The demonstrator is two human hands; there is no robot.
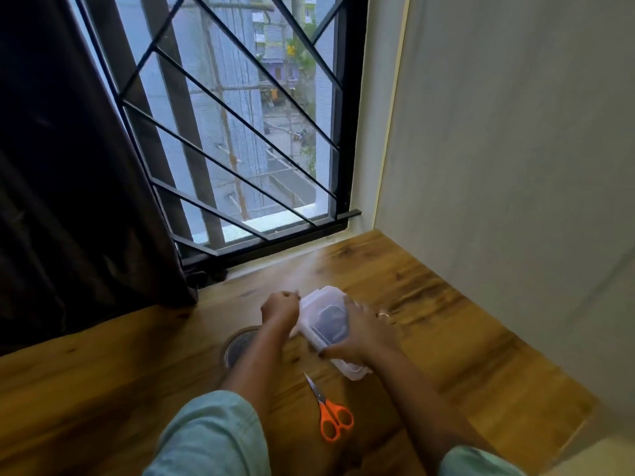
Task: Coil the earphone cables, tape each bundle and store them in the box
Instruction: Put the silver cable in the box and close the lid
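A translucent white plastic box with its lid on lies on the wooden table, and something dark shows through the lid. My right hand lies over the box's right side with its thumb curled round the near edge. My left hand has its fingers curled at the box's far left edge, seemingly on the lid's clasp. A roll of tape lies flat on the table, partly hidden under my left forearm. No earphone cable is plainly visible.
Orange-handled scissors lie shut on the table just in front of the box. A barred window stands behind the table, a dark curtain hangs at the left, and a pale wall bounds the right side.
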